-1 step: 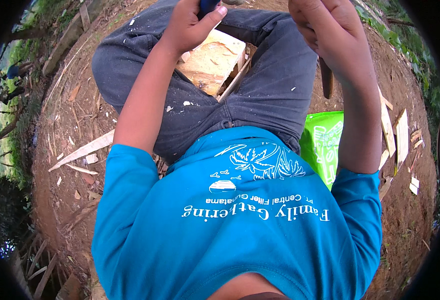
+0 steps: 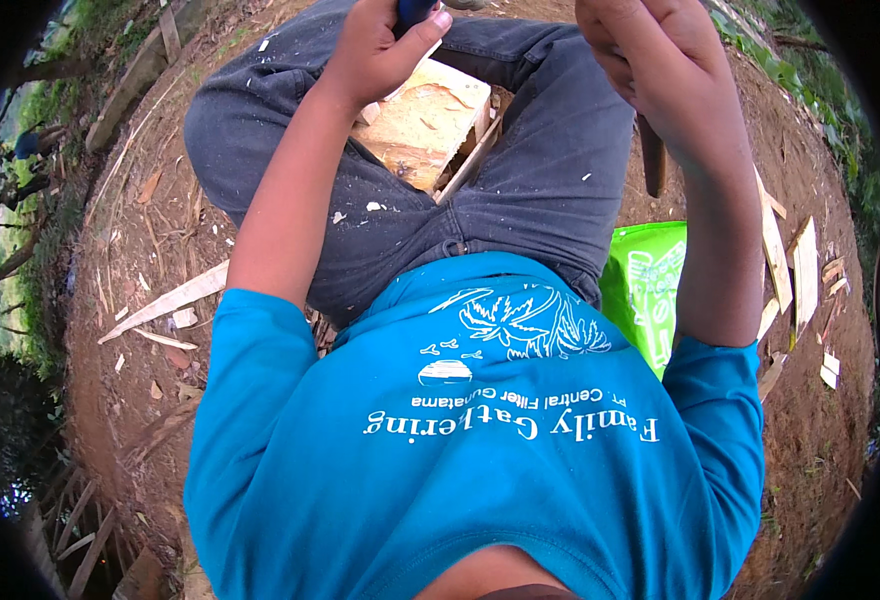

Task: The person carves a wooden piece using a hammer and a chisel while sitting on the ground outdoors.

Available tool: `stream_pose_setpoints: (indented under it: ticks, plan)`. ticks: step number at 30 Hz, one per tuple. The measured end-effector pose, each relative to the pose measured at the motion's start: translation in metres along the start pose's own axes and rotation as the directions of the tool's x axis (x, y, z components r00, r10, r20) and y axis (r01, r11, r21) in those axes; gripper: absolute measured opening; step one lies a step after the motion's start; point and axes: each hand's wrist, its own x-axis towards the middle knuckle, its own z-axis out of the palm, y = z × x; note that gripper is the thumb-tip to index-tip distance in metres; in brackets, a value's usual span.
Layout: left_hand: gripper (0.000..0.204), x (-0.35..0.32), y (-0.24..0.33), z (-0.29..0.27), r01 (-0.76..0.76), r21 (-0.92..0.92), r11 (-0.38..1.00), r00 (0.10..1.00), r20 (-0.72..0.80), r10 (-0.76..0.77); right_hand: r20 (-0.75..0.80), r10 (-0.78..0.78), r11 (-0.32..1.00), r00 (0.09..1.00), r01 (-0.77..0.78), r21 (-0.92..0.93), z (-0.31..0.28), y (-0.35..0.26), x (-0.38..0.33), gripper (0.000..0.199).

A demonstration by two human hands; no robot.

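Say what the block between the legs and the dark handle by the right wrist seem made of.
Block: raw, unvarnished wood, judging by its pale yellow, roughly cut face and brownish streaks. Dark handle: possibly smooth, stained or aged wood, from its brown colour; metal isn't excluded.

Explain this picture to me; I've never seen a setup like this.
There's no machine: a seated person works bare-handed. A wide fisheye camera on their head looks down past the blue shirt, bending straight edges. The left hand holds a dark blue object, cut off by the top edge. The right hand is curled, seemingly around a brown handle. A pale wood block sits between the legs; wood pieces litter the ground, and a green bag lies by the right hip.
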Motion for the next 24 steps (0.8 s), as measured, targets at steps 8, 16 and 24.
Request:
stream_pose_setpoints:
  ticks: [8,16,24]
  plan:
    - [0.051,0.008,0.006,0.001,0.066,0.041,0.997,0.994,0.087,-0.07,0.03,-0.205,0.912,0.978,0.202,-0.356,0.004,0.027,0.009,0.024]
    - [0.053,0.013,-0.005,-0.001,-0.056,0.094,0.994,0.997,0.062,0.051,0.124,-0.205,0.87,0.971,0.239,-0.431,0.009,0.022,0.013,0.023]
    - [0.047,0.003,-0.006,-0.006,0.326,0.02,0.945,0.944,0.041,-0.327,0.112,-0.004,0.917,0.994,0.049,-0.396,0.007,0.014,0.022,0.025]
